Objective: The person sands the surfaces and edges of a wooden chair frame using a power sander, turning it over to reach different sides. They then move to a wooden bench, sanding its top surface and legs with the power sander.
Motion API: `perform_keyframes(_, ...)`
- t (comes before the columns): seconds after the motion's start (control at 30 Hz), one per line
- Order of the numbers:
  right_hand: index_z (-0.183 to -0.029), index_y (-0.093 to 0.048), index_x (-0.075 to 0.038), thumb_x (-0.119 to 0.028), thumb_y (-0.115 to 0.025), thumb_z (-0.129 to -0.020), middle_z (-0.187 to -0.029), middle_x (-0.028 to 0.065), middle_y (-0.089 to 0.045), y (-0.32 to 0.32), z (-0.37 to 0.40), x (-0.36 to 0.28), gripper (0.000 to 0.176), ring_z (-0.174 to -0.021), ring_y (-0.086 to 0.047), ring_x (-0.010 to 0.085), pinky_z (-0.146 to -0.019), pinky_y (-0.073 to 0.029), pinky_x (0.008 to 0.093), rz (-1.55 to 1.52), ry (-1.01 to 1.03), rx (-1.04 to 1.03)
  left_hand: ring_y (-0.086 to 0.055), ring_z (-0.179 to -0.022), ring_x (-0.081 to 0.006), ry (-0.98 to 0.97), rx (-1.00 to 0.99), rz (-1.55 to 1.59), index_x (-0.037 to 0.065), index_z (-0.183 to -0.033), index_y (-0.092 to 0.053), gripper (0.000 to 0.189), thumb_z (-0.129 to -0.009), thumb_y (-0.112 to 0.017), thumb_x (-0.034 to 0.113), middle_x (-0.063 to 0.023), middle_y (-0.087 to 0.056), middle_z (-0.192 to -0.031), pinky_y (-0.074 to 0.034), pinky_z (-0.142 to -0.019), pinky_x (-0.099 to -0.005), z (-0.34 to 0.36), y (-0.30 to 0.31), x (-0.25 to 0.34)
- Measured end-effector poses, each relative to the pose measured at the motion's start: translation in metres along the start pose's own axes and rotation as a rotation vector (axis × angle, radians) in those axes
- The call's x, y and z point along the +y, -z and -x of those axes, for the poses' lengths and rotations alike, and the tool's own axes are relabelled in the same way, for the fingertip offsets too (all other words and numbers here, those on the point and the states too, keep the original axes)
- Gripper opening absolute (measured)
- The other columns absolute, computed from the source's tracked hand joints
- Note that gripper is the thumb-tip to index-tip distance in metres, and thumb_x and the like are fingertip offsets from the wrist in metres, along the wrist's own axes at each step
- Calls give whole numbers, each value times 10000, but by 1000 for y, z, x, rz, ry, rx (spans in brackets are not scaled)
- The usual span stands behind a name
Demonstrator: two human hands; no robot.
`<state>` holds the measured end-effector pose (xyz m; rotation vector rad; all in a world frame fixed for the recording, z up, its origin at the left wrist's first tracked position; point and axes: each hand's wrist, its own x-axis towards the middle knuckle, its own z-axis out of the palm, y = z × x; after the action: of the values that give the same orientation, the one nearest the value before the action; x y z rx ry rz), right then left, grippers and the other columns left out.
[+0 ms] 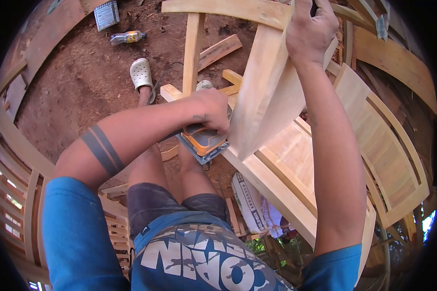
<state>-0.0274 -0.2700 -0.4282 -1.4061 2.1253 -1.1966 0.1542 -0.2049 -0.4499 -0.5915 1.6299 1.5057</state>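
My left hand (pixel 210 109) is closed over the top of an orange and dark grey palm sander (pixel 204 140). The sander's flat base is tilted and sits at the edge of a pale wooden rail (pixel 269 186), part of an unpainted wooden seat frame. Up at the top right, my right hand (pixel 311 31) grips the upper end of a broad wooden panel (pixel 264 82), which slants down to the rail. A curved wooden armrest (pixel 228 10) meets the panel near that hand, and an upright post (pixel 193 53) stands under its other end.
A slatted wooden backrest (pixel 383 136) stands at right, with more slatted furniture (pixel 14 199) at left. On the dirt floor lie a plastic bottle (pixel 127 37), a spiral notebook (pixel 106 15) and a wood offcut (pixel 221 52). A printed white sack (pixel 247 203) lies below the rail.
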Motion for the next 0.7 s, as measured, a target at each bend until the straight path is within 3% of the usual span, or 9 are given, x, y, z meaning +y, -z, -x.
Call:
perform_keyframes(0.2, -1018, -671, 22, -197, -560, -1014, -902, 74, -677, -3, -1, 4, 246, -867, -615, 138, -803, -489, 296, -35, 34, -1, -732, -931, -355, -10, 6, -41, -109, -943, -714, 610, -603, -824, 385, -274, -728, -948, -592, -820, -405, -13, 2, -19)
perform_keyframes(0.3, -1021, -673, 21, -204, -561, -1015, -906, 75, -680, -3, 0, 4, 251, -871, -621, 141, -809, -493, 299, -47, 45, 7, -728, -988, -317, 12, 15, -115, -55, -981, -756, 551, -630, -814, 366, -219, -742, -1038, -586, -863, -385, -13, 2, -13)
perform_keyframes(0.6, -1008, -678, 20, -217, -571, -1011, -868, 64, -664, -4, 1, 0, 260, -828, -605, 135, -781, -488, 295, -113, 25, -2, -729, -982, -321, 21, -22, -148, -47, -1001, -754, 564, -619, -821, 362, -213, -743, -1044, -586, -858, -383, -10, 10, -2)
perform_keyframes(0.7, -999, -679, 18, -217, -573, -1009, -826, 53, -641, -3, -1, 1, 258, -781, -579, 128, -741, -475, 296, -101, 12, -10, -737, -866, -359, -46, 25, -79, -120, -862, -714, 536, -594, -823, 332, -272, -725, -879, -594, -783, -406, -19, 5, -13)
